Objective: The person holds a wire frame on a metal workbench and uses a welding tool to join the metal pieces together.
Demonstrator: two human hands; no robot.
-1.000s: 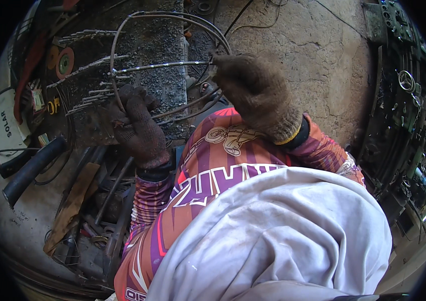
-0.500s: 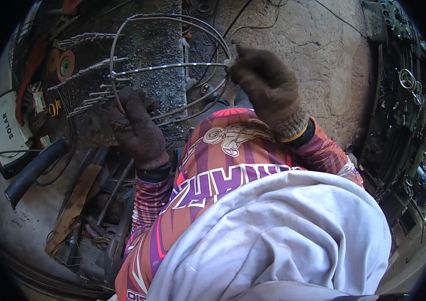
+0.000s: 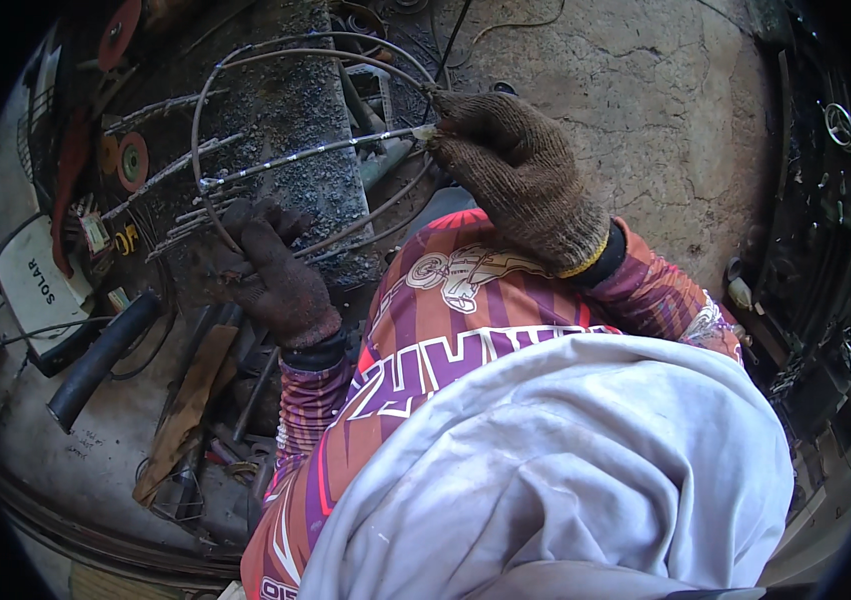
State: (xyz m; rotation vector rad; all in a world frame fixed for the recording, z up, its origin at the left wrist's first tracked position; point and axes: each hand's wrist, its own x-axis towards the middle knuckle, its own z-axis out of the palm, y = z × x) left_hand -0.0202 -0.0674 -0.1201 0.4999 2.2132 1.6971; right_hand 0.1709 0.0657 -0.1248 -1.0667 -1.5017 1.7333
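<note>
Tilted further than before, the round metal-rod frame [image 3: 290, 157] has the gloved left hand [image 3: 280, 275] curling fingers around its rim, the right hand [image 3: 520, 170] pinching its opposite side

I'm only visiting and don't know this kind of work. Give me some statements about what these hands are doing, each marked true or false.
1. The left hand holds the wire frame. True.
2. Both hands are bare. False: both wear dark, brownish knitted gloves.
3. A thin rod runs across the wire frame. True.
4. The rod is bright red all over. False: it is dark, with white marks along it.
5. The right hand has its fingertips by the rod's right end. True.
6. The wire frame is a solid sheet. False: it is open, made of thin curved bars.
</note>
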